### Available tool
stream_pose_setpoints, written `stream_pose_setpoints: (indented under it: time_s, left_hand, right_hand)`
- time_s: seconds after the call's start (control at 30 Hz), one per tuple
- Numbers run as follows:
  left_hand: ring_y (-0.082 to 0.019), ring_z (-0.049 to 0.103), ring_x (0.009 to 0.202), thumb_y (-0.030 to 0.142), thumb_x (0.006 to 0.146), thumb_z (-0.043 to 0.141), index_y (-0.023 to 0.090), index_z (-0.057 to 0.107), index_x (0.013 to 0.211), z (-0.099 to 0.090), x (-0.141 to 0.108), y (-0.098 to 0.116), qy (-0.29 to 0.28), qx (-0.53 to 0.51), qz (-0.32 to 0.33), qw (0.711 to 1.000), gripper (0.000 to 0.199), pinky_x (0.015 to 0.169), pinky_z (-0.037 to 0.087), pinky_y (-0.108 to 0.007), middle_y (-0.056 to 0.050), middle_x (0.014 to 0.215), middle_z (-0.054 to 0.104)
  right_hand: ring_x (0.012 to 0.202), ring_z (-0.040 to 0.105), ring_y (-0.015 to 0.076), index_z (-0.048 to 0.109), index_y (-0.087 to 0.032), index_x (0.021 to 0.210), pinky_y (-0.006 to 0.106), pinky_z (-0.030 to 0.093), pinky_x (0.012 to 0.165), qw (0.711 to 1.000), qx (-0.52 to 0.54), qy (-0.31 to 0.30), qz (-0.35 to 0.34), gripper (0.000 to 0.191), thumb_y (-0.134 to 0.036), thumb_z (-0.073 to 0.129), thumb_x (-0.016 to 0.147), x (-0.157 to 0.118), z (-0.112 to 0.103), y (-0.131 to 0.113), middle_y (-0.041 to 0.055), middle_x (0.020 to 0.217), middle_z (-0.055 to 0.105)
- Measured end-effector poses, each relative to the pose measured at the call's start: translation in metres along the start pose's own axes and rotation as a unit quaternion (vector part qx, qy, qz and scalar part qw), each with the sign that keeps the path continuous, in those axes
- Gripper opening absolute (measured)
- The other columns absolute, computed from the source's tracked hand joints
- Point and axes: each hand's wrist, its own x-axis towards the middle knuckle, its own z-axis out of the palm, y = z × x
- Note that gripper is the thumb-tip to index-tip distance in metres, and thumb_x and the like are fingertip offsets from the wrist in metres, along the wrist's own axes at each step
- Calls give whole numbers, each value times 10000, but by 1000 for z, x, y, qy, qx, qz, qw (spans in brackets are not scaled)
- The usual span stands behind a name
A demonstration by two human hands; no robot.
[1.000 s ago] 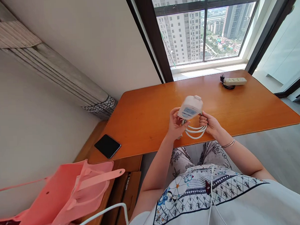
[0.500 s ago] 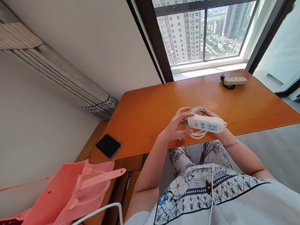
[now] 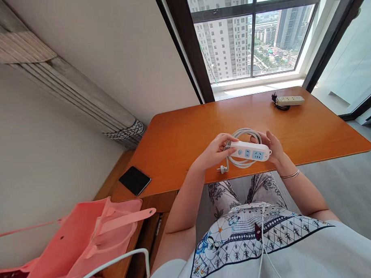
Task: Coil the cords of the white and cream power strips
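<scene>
A white power strip (image 3: 250, 151) with blue socket faces is held above the table's near edge. Its left end is pinched between the thumb and fingers of my left hand (image 3: 219, 149). Behind the strip lies its coiled white cord (image 3: 243, 131), looping out above and below it. The cord's plug (image 3: 223, 169) hangs below my left hand. At the strip's right end is my right hand (image 3: 271, 146), its thumb raised and its other fingers behind the coil, partly hidden. Those fingers appear to hold the right side of the coil.
On the wooden table (image 3: 179, 143), a black phone (image 3: 135, 181) lies at the left. A second power strip (image 3: 290, 100) with a black cord sits at the far right. A pink bag (image 3: 85, 240) is at the lower left. Beyond the table is a window (image 3: 255, 39).
The strip has shifted slightly left. More of the cord coil shows around it, and the plug hangs clearer. My right hand has moved out from behind the strip, thumb lifted.
</scene>
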Motion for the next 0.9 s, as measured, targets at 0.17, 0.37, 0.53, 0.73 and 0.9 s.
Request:
stream_pose_setpoints:
  time_s: [0.17, 0.37, 0.53, 0.73, 0.9]
  left_hand:
    - [-148, 587, 771, 269, 667, 880, 206, 711, 1025, 2, 3, -6, -29, -38, -42, 998, 401, 679, 480, -224, -38, 959, 640]
    - [-130, 595, 705, 275, 634, 900, 253, 560, 1098, 12, 8, -21, -45, -129, -66, 988, 575, 657, 465, -210, 27, 818, 645]
    - [-211, 673, 852, 326, 581, 922, 182, 648, 1079, 20, 13, -28, -32, -198, -127, 971, 587, 729, 524, -283, -75, 974, 710]
    - [-151, 630, 678, 354, 527, 917, 154, 672, 911, 29, 18, -37, 68, -242, -129, 959, 498, 627, 503, -261, -19, 794, 674]
    - [-138, 644, 638, 301, 472, 912, 177, 618, 890, 39, 16, -32, 115, -318, -118, 934, 526, 627, 528, -254, 20, 744, 679]
  right_hand:
    - [747, 556, 143, 646, -194, 972, 236, 495, 618, 998, -53, -8, -43, 573, -333, 916, 486, -3, -6, -8, -16, 801, 566]
    - [605, 497, 93, 625, -163, 867, 206, 428, 506, 995, -75, -62, 2, 380, -274, 858, 588, 1, -22, -14, -19, 772, 559]
    - [606, 535, 95, 641, -146, 817, 203, 462, 521, 997, -49, -57, 25, 316, -239, 827, 581, 3, -24, -11, -15, 757, 577]
    - [600, 567, 105, 680, -140, 836, 220, 504, 546, 1000, 6, 10, 23, 255, -237, 764, 616, 5, -18, -5, -9, 744, 623]
    - [885, 708, 237, 693, -177, 978, 348, 598, 733, 995, 94, 45, 6, 345, -436, 659, 751, 5, -16, 8, 70, 911, 749]
